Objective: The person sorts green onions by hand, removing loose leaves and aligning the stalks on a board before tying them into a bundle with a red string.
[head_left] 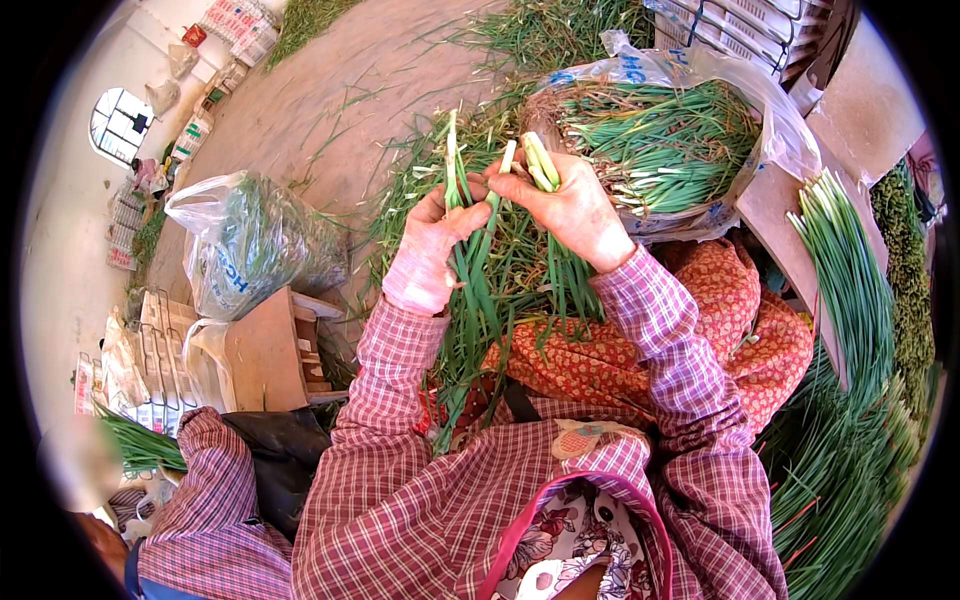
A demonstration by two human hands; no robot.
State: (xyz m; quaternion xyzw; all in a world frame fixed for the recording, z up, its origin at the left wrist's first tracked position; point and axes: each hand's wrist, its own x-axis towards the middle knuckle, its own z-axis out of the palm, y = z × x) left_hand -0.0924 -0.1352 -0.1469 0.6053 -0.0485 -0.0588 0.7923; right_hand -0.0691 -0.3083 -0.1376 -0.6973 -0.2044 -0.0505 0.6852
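Note:
My left hand (432, 240) is closed around a few garlic chives (480, 270), their pale ends up and flat green leaves hanging toward my lap. My right hand (578, 205) grips a small bunch of pale-based garlic chives (540, 160) between thumb and fingers, with its leaves trailing below. The fingertips of both hands meet near one upright stalk between them. Beyond my right hand, an open clear plastic bag (790, 110) holds a heap of untrimmed chives (670, 140) with brown roots and dry bits.
Loose leaf trimmings (400, 200) litter the floor around my hands. At right, a board (790, 230) bears a neat chive bundle (845, 270). A filled plastic bag (262, 245) and wooden stool (265, 350) stand at left, near another person's checked sleeve (215, 490). Stacked crates (750, 30) stand far right.

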